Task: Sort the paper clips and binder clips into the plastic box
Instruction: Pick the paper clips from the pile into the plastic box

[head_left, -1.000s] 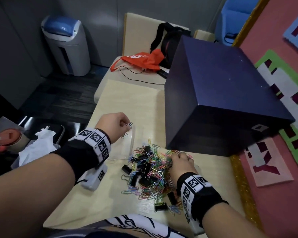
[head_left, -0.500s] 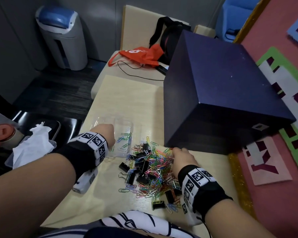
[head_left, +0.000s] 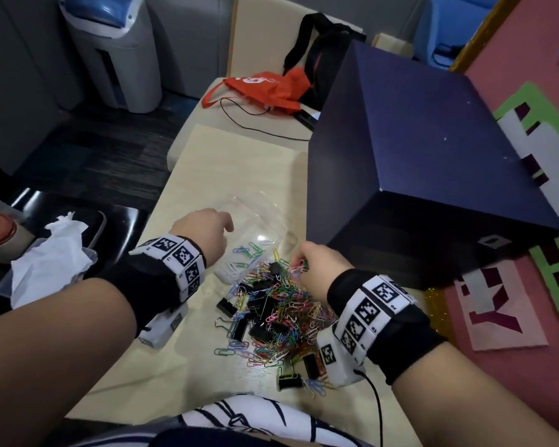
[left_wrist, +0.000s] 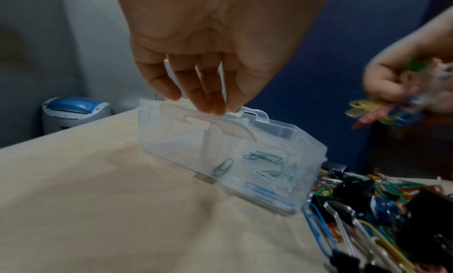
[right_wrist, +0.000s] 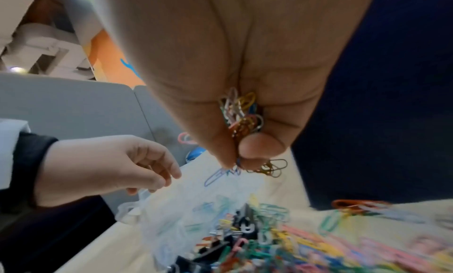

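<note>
A clear plastic box (head_left: 239, 199) (left_wrist: 245, 160) (right_wrist: 196, 190) stands open on the table, with several paper clips in its near compartment. My left hand (head_left: 207, 227) (left_wrist: 215, 106) (right_wrist: 152, 184) pinches the box's left rim with its fingertips and thumb. Just in front of the box lies a pile of coloured paper clips (head_left: 284, 304) (left_wrist: 367, 199) (right_wrist: 257, 248) mixed with black binder clips (head_left: 262, 330). My right hand (head_left: 299, 264) (left_wrist: 397, 83) (right_wrist: 235, 160) grips a bunch of paper clips above the pile's far edge, next to the box's right side.
A big dark blue box (head_left: 433, 172) fills the table's right half, close to my right hand. A red bag (head_left: 265, 88) and a cable lie farther back. White tissue (head_left: 46, 262) sits on a black chair at the left. A pink board (head_left: 530, 317) bounds the right.
My left hand came down from above the box and now pinches its rim. My right hand lifted a bunch of paper clips off the pile and moved left towards the box.
</note>
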`<state>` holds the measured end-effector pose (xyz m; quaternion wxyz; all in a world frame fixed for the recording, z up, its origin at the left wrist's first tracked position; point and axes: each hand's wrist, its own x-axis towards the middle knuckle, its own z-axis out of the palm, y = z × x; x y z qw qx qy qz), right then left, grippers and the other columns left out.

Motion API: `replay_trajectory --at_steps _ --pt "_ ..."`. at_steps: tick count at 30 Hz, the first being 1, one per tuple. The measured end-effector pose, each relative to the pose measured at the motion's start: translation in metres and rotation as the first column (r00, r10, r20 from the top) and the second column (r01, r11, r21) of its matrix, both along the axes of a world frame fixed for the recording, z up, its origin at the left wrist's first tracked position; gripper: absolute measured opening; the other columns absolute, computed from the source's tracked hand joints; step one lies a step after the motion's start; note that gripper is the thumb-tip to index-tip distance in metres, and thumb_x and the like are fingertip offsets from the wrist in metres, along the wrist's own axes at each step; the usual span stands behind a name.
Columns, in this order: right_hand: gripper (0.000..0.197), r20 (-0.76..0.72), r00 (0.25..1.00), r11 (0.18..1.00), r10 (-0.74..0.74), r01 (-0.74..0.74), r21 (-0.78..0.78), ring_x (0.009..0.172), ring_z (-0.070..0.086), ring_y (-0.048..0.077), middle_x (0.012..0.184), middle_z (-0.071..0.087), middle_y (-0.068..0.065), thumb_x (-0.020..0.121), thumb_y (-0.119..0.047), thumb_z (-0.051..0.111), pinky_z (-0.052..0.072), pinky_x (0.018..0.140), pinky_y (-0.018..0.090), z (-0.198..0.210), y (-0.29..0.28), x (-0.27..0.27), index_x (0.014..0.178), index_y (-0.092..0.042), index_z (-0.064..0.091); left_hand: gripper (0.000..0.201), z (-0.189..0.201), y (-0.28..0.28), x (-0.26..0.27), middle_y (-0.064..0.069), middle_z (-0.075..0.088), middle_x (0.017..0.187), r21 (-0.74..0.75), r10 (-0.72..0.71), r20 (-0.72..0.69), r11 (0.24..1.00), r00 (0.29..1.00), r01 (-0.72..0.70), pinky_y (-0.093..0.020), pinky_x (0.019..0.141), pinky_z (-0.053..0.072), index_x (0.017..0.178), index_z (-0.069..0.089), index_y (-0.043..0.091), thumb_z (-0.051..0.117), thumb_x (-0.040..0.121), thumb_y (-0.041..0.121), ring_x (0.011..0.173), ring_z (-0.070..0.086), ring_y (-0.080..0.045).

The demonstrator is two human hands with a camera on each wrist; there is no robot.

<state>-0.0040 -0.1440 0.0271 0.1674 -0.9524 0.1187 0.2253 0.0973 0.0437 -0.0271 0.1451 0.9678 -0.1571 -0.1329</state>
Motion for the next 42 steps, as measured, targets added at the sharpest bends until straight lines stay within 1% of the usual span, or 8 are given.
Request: replay_trajectory --at_steps 7,13,18,24,30,34,38,42 --pt "0.026 0.129 0.99 0.993 0.06 -0.072 0.097 0.088 0.057 0.023 0.116 0.052 0.005 0.087 -0.004 0.052 0.043 0.07 0.028 -0.001 0.041 0.042 0.103 -0.024 0.053 0.022 0.004 0.015 -0.01 -0.002 0.059 0.109 -0.001 0.011 -0.094 1.0 0.996 -0.011 -0.034 0.083 0.048 0.103 0.061 0.025 0.048 0.087 0.017 0.098 0.056 -0.022" --pt "0.046 0.086 0.993 0.996 0.077 -0.08 0.039 0.11 0.055 0.027 0.13 0.044 0.007 0.087 -0.016 0.06 0.047 0.095 0.035 -0.009 0.034 0.042 0.129 -0.023 0.045 0.02 0.014 0.009 -0.02 -0.002 0.064 0.101 -0.015 -0.016 -0.093 1.0 0.996 0.014 -0.034 0.08 0.05 0.099 0.062 0.025 0.048 0.085 0.019 0.094 0.057 -0.022" --pt "0.051 -0.107 0.984 0.978 0.143 -0.157 -0.134 0.115 0.056 0.029 0.13 0.051 0.011 0.087 -0.002 0.047 0.048 0.095 0.036 -0.024 0.011 0.01 0.136 -0.012 0.043 0.024 0.021 -0.013 -0.035 -0.004 0.065 0.102 0.005 -0.184 -0.077 0.983 0.98 0.185 -0.035 0.08 0.05 0.105 0.061 0.021 0.043 0.088 0.019 0.095 0.059 -0.025" --pt "0.077 -0.141 0.956 0.964 0.258 -0.264 -0.023 0.139 0.027 0.026 0.156 0.019 -0.002 0.082 -0.001 0.045 0.027 0.114 0.04 -0.053 -0.011 -0.02 0.149 -0.027 0.02 0.024 0.017 -0.049 -0.059 -0.006 0.061 0.106 0.07 -0.444 -0.084 0.89 0.892 0.45 -0.034 0.078 0.046 0.108 0.061 0.019 0.046 0.09 0.02 0.103 0.057 -0.026" --pt "0.056 -0.127 0.982 0.99 0.136 -0.14 -0.018 0.133 0.037 0.025 0.144 0.039 0.002 0.086 -0.006 0.047 0.032 0.11 0.035 -0.059 -0.038 -0.051 0.139 -0.024 0.042 0.031 0.004 -0.071 -0.073 -0.007 0.053 0.115 0.096 -0.59 -0.104 0.795 0.801 0.598 -0.039 0.087 0.049 0.118 0.059 0.015 0.048 0.089 0.019 0.105 0.057 -0.029" --pt "0.04 -0.025 0.992 0.987 -0.126 0.122 -0.106 0.124 0.044 0.024 0.135 0.043 0.004 0.091 -0.021 0.051 0.038 0.105 0.034 -0.052 -0.059 -0.065 0.131 -0.025 0.047 0.045 -0.005 -0.089 -0.082 -0.003 0.052 0.122 0.164 -0.677 -0.074 0.716 0.732 0.679 -0.04 0.084 0.049 0.125 0.054 0.019 0.055 0.085 0.04 0.112 0.053 -0.028" --pt "0.079 -0.19 0.925 0.935 -0.33 0.293 -0.199 0.118 0.05 0.03 0.132 0.038 0.008 0.076 -0.053 0.07 0.046 0.096 0.038 -0.05 -0.068 -0.079 0.138 -0.02 0.034 0.056 -0.01 -0.101 -0.089 -0.004 0.052 0.119 0.255 -0.697 -0.117 0.668 0.708 0.699 -0.043 0.086 0.044 0.126 0.05 0.021 0.062 0.081 0.052 0.11 0.05 -0.029" --pt "0.101 -0.199 0.934 0.954 -0.295 0.279 -0.107 0.12 0.047 0.029 0.135 0.028 0.007 0.063 -0.062 0.075 0.046 0.098 0.038 -0.056 -0.056 -0.081 0.144 -0.03 0.024 0.044 -0.009 -0.109 -0.088 -0.005 0.054 0.115 0.25 -0.649 -0.146 0.706 0.746 0.663 -0.041 0.083 0.046 0.12 0.053 0.02 0.062 0.083 0.042 0.106 0.055 -0.029"
